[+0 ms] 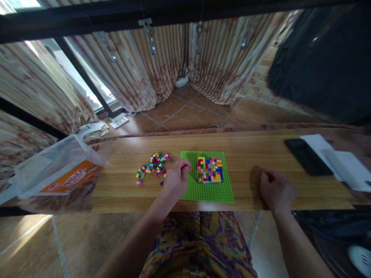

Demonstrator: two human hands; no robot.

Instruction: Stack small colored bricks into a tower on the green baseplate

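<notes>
My left hand (177, 175) hovers over the left edge of a green baseplate (214, 195), thumb and fingertips pinched together. Whatever sits in that pinch is too small to make out. On the baseplate stands a square block of small multicoloured bricks (210, 170), right of my left hand. Loose coloured bricks (156, 162) lie in a spread pile on the wood, left of the hand. My right hand (276, 189) rests curled on the table, right of the baseplate. Its fingers are closed, and their inner side is mostly hidden.
A clear plastic box (60, 166) with an orange label stands at the table's left end. At the right end lie a dark phone (308, 156) and white papers (352, 170). A dark metal bar (179, 15) crosses above, before striped curtains (156, 65).
</notes>
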